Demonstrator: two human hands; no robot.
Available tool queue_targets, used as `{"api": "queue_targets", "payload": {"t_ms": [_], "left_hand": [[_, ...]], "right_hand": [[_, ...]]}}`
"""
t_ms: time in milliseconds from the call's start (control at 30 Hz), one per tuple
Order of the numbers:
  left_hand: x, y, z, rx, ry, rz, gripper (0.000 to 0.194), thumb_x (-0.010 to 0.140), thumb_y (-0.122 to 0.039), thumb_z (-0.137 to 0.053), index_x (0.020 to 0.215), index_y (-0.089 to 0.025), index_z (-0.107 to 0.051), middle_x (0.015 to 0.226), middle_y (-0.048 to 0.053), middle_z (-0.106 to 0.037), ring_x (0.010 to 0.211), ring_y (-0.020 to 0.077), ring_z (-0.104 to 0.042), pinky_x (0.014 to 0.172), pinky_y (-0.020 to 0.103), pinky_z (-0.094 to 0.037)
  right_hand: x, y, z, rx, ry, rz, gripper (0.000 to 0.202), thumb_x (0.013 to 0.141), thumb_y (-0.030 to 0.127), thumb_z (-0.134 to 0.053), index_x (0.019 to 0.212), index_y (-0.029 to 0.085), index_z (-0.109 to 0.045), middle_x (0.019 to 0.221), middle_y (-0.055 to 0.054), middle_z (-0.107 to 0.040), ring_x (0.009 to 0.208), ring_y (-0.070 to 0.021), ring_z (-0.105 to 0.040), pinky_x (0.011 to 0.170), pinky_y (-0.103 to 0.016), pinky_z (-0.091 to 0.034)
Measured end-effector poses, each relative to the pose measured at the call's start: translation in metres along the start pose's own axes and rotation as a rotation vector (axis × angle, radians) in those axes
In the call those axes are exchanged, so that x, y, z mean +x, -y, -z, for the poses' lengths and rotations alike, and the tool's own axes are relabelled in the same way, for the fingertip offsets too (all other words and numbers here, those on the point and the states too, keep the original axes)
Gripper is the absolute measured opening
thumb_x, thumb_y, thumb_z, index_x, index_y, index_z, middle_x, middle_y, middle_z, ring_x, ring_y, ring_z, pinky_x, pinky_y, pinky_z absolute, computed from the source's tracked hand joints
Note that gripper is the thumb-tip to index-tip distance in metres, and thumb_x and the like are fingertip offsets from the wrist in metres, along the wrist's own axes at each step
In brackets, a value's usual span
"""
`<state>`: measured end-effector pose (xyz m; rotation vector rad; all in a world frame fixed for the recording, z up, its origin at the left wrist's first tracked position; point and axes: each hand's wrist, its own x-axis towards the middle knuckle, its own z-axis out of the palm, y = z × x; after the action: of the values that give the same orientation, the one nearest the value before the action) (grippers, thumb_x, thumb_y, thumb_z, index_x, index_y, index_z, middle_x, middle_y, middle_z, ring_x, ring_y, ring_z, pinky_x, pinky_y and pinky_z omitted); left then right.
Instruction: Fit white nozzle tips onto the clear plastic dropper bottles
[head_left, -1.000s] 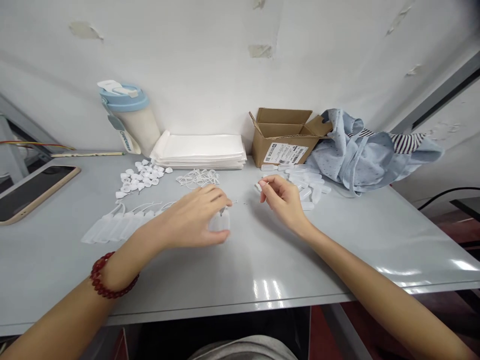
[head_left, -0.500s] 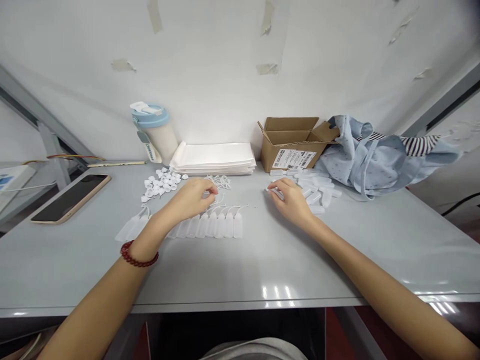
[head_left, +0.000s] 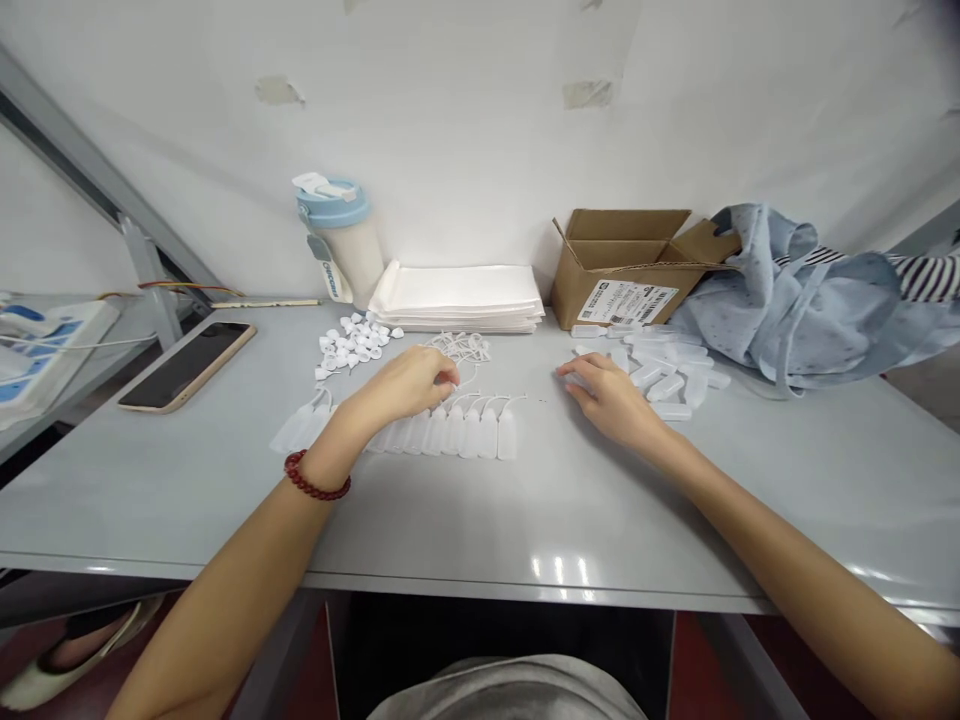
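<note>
My left hand (head_left: 409,383) hovers over a row of translucent flat plastic bottles (head_left: 469,434), whose thin white straps stick out at the top. Its fingers curl toward the thumb, and whatever they may pinch is hidden. Just beyond it lies a heap of white straps (head_left: 459,347). My right hand (head_left: 611,395) rests with thumb and fingers apart beside a pile of loose clear plastic bottles (head_left: 664,365); nothing shows between its fingertips. To the left of my left hand are small white caps (head_left: 352,345) and a few more strapped bottles (head_left: 300,428), partly covered by my wrist.
Along the wall stand a blue-lidded tumbler (head_left: 341,235), a stack of white sheets or sleeves (head_left: 465,290) and an opened cardboard box (head_left: 622,280). A light blue cloth bag (head_left: 802,320) slumps at right. A phone (head_left: 187,365) lies at left, near a pale strip (head_left: 266,303).
The camera view has shifted, so the whole table sits farther right and slightly higher. My right hand's fingers look a little more spread; my left hand stays above the row of bottles.
</note>
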<state>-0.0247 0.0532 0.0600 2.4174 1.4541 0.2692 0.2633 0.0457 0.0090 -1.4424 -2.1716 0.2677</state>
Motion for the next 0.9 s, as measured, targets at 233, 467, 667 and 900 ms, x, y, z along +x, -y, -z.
{"api": "queue_targets", "payload": {"t_ms": [233,467,667,900], "left_hand": [[-0.004,0.001,0.014,-0.058,-0.099,0.069,0.022,0.079,-0.026,-0.049,0.082,-0.018,-0.07,0.084,0.005,-0.073,0.082,0.0227,-0.066,0.073,0.031,-0.05],[-0.002,0.0,0.013,-0.096,-0.145,0.121,0.026,0.078,-0.026,-0.048,0.085,-0.016,-0.071,0.08,0.005,-0.073,0.078,0.0218,-0.067,0.073,0.031,-0.05],[-0.002,0.003,0.012,-0.109,-0.171,0.174,0.032,0.077,-0.027,-0.046,0.094,-0.016,-0.071,0.08,0.004,-0.073,0.078,0.0223,-0.066,0.075,0.032,-0.049],[-0.005,0.003,0.014,-0.15,-0.098,0.224,0.028,0.075,-0.032,-0.05,0.093,-0.017,-0.067,0.076,0.003,-0.072,0.071,0.0218,-0.066,0.059,0.027,-0.048]], "right_hand": [[-0.001,0.007,0.007,0.043,-0.026,0.02,0.026,0.083,0.014,-0.046,0.098,0.018,-0.067,0.101,-0.011,-0.066,0.094,-0.0264,-0.061,0.083,-0.039,-0.047],[0.0,0.01,0.007,0.07,-0.049,-0.003,0.023,0.083,0.015,-0.048,0.097,0.016,-0.067,0.098,-0.011,-0.066,0.089,-0.0249,-0.062,0.074,-0.035,-0.048],[-0.001,0.011,0.01,0.083,-0.069,-0.005,0.023,0.084,0.015,-0.048,0.098,0.017,-0.066,0.099,-0.01,-0.066,0.085,-0.0235,-0.062,0.071,-0.035,-0.048],[-0.001,0.009,0.007,0.069,-0.062,0.019,0.021,0.083,0.011,-0.049,0.093,0.017,-0.066,0.095,-0.009,-0.067,0.085,-0.0236,-0.063,0.077,-0.036,-0.048]]}}
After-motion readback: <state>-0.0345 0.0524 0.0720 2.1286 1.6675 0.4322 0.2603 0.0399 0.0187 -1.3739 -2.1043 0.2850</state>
